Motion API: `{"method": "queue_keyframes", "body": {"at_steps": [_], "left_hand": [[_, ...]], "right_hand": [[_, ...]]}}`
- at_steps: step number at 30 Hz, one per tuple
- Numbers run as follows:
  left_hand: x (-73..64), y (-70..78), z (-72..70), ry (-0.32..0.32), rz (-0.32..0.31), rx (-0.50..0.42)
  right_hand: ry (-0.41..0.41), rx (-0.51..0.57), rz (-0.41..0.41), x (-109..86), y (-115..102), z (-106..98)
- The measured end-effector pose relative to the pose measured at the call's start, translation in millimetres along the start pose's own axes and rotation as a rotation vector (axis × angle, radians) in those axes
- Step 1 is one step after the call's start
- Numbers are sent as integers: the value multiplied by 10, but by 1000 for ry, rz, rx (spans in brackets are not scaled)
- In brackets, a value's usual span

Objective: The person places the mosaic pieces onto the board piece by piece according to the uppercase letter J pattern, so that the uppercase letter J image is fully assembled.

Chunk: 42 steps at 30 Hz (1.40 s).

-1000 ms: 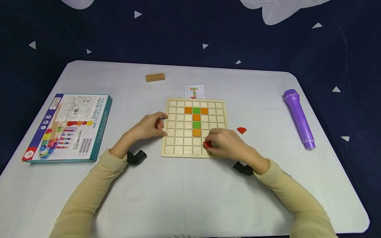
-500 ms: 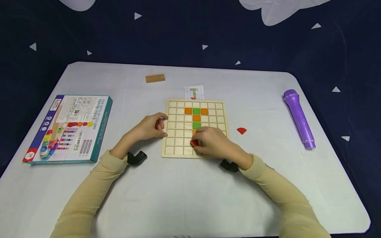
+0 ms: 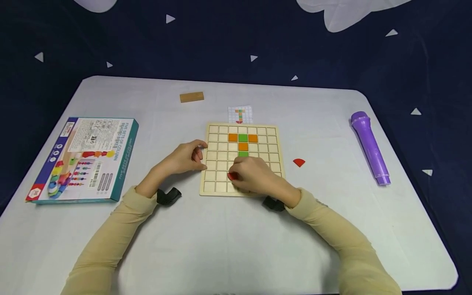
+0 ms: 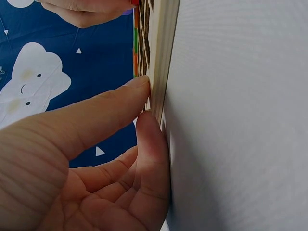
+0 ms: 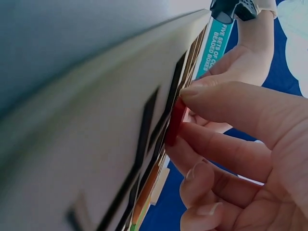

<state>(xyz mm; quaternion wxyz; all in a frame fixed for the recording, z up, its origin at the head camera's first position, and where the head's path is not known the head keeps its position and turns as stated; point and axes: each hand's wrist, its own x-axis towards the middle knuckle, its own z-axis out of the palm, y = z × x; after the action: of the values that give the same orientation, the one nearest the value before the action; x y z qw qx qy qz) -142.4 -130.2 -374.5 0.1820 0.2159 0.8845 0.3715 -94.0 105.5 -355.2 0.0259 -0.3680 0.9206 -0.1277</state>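
A wooden grid board (image 3: 215, 187) lies mid-table, with orange squares (image 3: 243, 146) and green squares (image 3: 243, 138) in some cells. My left hand (image 3: 182, 157) rests thumb and fingertip against its left edge; in the left wrist view the thumb touches the rim (image 4: 161, 53). Over the lower part of the board, my right hand (image 3: 254, 175) pinches a small red piece (image 3: 232, 176) between thumb and fingers. The right wrist view shows this red piece (image 5: 177, 120) edge-on, close to the grid. Cells under the right hand are hidden.
A red quarter-circle piece (image 3: 299, 162) lies right of the board. Behind the board is a small pattern card (image 3: 246, 114), with a wooden block (image 3: 191, 97) farther back. A toy box (image 3: 82, 159) lies left, a purple microphone-shaped tube (image 3: 370, 147) right.
My right hand has moved left across the board with the red piece, covering the lowest orange square. My left hand stays at the board's edge.
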Motion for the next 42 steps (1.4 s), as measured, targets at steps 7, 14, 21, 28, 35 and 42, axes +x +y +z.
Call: {"method": "queue_keyframes", "body": {"at_steps": [7, 14, 21, 28, 35, 42], "left_hand": [[-2, -6, -4, -2, 9, -7], [-6, -5, -7, -3, 10, -17], [-11, 10, -10, -4, 4, -15], [-13, 2, -14, -9, 4, -18], [-14, 14, -21, 0, 3, -15], [-9, 10, -13, -8, -4, -13]], "right_hand": [[-6, -3, 17, 36, -4, 24], [-6, -13, 36, 41, 9, 23], [17, 0, 31, 38, 12, 35], [30, 30, 53, 33, 0, 41], [55, 48, 26, 17, 31, -50], [123, 75, 36, -98, 204, -224]]}}
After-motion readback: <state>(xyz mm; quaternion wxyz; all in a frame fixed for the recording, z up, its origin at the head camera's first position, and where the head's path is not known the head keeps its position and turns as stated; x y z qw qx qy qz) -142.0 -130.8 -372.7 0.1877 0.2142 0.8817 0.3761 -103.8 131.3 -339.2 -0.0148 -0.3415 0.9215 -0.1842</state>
